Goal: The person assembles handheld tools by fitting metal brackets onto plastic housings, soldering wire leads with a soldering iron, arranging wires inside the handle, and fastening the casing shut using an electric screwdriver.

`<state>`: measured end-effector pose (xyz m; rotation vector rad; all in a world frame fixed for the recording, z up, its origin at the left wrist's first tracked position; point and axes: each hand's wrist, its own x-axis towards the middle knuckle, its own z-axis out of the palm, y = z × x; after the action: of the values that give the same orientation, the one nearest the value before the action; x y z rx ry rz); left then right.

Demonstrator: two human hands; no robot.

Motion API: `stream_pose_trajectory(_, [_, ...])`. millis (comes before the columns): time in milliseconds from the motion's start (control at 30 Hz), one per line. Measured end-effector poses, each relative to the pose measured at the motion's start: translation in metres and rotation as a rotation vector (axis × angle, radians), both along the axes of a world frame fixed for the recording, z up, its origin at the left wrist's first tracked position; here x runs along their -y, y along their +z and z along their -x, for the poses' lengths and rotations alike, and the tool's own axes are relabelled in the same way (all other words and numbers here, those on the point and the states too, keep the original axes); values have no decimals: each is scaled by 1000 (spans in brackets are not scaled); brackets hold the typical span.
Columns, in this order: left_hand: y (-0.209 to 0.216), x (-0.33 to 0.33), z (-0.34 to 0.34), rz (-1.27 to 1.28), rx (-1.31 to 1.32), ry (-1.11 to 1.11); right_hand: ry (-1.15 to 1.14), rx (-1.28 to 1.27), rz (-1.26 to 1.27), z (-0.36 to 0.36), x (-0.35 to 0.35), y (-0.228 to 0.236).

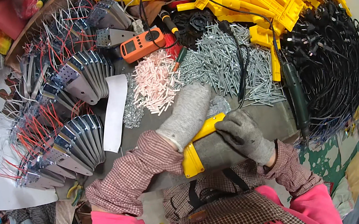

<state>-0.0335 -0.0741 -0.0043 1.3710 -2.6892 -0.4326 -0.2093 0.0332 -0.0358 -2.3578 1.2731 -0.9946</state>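
- Left hand in grey knit glove (188,114): reaches across the angled yellow plastic part (192,160), fingertips at the loose silver screws (221,64); cannot tell whether they grip anything.
- Right hand in darker grey glove (244,135): fingers bent at the yellow part's right end; firmness of hold unclear.
- Yellow part: on the grey worktop (265,121), near its front edge.
- Left of screws: pale pink small tubes (155,81).
- Far right: coiled black cables (335,70).
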Motion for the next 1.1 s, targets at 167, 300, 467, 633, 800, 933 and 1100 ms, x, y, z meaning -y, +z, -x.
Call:
stream_pose_trajectory(167, [1,0,-27,-46,-205,-8,14,-39,67,-5,2,14])
stream_pose_trajectory(300, [24,-14,-82,-272,-386,20,-33,89,-51,1,3,-5])
stream_pose_trajectory(467, [19,-46,-112,-577,-684,125,48,67,-4,0,9,8])
stream_pose_trajectory(633, [34,-46,-106,-288,-476,6,-4,57,15,-2,7,6])
stream_pose_trajectory(800, [48,-71,-121,-360,-378,66,31,1,94,14,-5,17])
stream_pose_trajectory(933, [39,-52,-110,-247,-404,53,-455,-277,-106,67,-13,36])
stream_pose_trajectory(1100, [10,32,-25,295,-117,73,-369,-570,-206,87,10,39])
